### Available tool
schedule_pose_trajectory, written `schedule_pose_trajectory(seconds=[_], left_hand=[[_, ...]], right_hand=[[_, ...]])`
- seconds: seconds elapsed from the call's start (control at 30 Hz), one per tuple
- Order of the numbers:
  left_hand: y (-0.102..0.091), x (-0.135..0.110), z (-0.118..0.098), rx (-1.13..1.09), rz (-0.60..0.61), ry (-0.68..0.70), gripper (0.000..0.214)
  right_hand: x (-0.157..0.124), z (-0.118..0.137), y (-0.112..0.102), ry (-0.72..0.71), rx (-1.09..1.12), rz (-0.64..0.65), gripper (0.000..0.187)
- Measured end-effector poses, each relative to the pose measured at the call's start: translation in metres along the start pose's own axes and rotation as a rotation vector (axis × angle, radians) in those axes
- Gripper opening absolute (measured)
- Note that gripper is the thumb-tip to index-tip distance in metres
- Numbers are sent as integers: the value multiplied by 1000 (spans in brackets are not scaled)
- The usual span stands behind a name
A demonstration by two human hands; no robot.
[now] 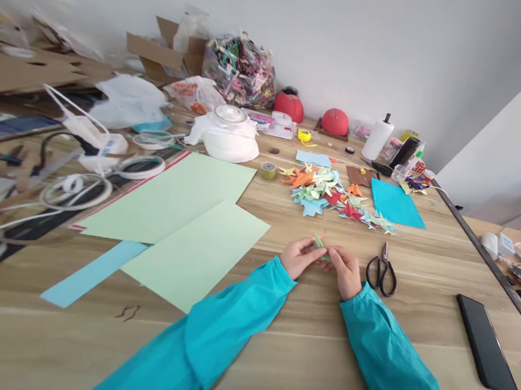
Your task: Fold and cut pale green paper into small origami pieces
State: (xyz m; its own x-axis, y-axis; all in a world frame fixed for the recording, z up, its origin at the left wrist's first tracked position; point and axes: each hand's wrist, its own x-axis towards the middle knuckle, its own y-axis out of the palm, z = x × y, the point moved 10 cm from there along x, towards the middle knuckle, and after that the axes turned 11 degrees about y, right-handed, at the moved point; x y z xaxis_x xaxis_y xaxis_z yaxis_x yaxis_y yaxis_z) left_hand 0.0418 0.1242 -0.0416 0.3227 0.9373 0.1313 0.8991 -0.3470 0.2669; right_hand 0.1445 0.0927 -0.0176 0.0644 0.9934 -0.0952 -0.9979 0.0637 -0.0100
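Between my two hands is a small piece of folded green paper (318,241), its pointed tip sticking up. My left hand (299,257) pinches it from the left, thumb across the front. From the right, my right hand (345,269) grips its lower end with thumb and fingertips; most of the paper is hidden by the fingers. Beyond the hands lies a heap of folded paper pieces (317,190) in green, orange, red and blue. Black-handled scissors (383,271) rest just right of my right hand, points facing away.
Large green paper sheets (197,256) and a blue paper strip (94,273) lie at left, near white cables (78,192). A turquoise square sheet (397,203) sits behind the scissors. A black phone (487,345) lies at right. Bags, a cardboard box (156,54) and red pincushion-like domes (335,121) line the wall.
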Motion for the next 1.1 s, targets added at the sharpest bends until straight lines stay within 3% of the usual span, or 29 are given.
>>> schedule_pose_trajectory(seconds=[0.13, 0.43, 0.77, 1.1], left_hand=[[6, 2, -1, 126, 131, 85, 49], [11, 0, -7, 322, 245, 145, 45], [14, 0, -9, 327, 267, 135, 37], [17, 1, -15, 292, 256, 151, 36]], right_hand=[[3, -7, -4, 45, 28, -27, 31], [8, -11, 1, 56, -41, 100, 28], [12, -22, -3, 149, -20, 68, 35], [10, -13, -5, 101, -73, 38, 32]])
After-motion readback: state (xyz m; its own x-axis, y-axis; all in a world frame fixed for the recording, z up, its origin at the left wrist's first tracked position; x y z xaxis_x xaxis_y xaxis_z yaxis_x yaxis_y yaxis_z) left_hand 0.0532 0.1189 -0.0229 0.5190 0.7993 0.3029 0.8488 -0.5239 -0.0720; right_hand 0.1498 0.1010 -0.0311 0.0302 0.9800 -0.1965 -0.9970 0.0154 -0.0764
